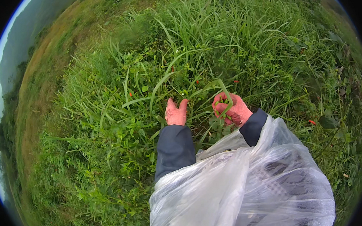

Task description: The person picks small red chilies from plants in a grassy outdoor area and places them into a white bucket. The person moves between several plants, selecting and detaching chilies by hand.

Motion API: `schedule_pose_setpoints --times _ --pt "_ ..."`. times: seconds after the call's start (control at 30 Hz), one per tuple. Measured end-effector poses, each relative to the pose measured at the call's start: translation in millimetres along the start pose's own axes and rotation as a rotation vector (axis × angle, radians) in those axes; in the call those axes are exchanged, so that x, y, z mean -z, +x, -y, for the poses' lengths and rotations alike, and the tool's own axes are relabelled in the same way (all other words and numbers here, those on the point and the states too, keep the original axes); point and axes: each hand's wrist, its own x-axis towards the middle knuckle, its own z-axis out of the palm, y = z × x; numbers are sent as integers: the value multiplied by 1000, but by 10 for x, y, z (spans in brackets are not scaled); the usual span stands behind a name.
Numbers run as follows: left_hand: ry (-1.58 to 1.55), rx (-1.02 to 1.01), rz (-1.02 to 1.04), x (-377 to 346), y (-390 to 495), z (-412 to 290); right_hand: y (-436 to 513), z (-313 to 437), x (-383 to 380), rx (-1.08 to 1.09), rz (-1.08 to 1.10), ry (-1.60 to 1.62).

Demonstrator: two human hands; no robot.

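Observation:
My left hand (176, 114), in a coral-coloured work glove, reaches into leafy plants (179, 92). Its thumb and fingers are apart, with the fingertips close to thin stems. To the right, my right hand (239, 110) wears a matching glove and is curled around a bunch of small green pieces (221, 107), which look like chili pepper stems. Whatever lies deeper in that palm is hidden. A long grass blade (225, 92) bends across the right hand. Beyond the hands, red chili peppers (197, 82) show among the leaves, another red pepper (236, 81) above the right hand.
Tall grass (225, 25) grows thickly ahead. A red pepper (312, 122) shows in the weeds at right. Clear plastic sheeting (224, 192) covers my body and reaches up to the right sleeve (253, 127). A grassy slope (43, 78) and hills (21, 36) lie at left.

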Motion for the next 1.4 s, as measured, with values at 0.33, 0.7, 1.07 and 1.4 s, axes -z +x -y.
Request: schedule_pose_setpoints --times 0.33,0.7,1.07,1.4 --pt "491 -299 683 -1034 -823 -335 -264 -41 726 193 -213 119" --pt "303 -488 575 -1386 -1311 -589 -338 -334 992 209 -224 195" --pt "283 -614 408 -1882 -1299 -154 -173 -588 1215 197 -204 34" --pt "245 -477 378 -1881 -1242 144 19 -789 1256 173 -167 28"
